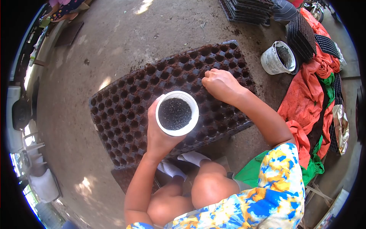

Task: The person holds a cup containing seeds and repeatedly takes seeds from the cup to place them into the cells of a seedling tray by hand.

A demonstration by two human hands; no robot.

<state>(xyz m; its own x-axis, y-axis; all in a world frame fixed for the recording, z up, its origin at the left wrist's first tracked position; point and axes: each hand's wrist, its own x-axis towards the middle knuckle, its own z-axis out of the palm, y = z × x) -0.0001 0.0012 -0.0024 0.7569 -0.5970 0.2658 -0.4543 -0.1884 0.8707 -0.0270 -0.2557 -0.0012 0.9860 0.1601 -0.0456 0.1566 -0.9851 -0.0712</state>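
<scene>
So I'd call this the fiddly by-hand stage over the cell tray (129,110), and any move from here calls for a level cup and a light touch at one small hole. My left hand (162,135) is wrapped around the white cup (195,114), which is upright and has dark granules (174,113) in it, kinda like seeds. My right hand (221,84) is at 2 o'clock from the cup, fingers curled in over the cells. Can't tell if there's anything pinched in there, since the fingertips are hidden from this angle. The tray spreads out below both hands, its long side running roughly from 8 to 2 o'clock, soil in the cells.
</scene>
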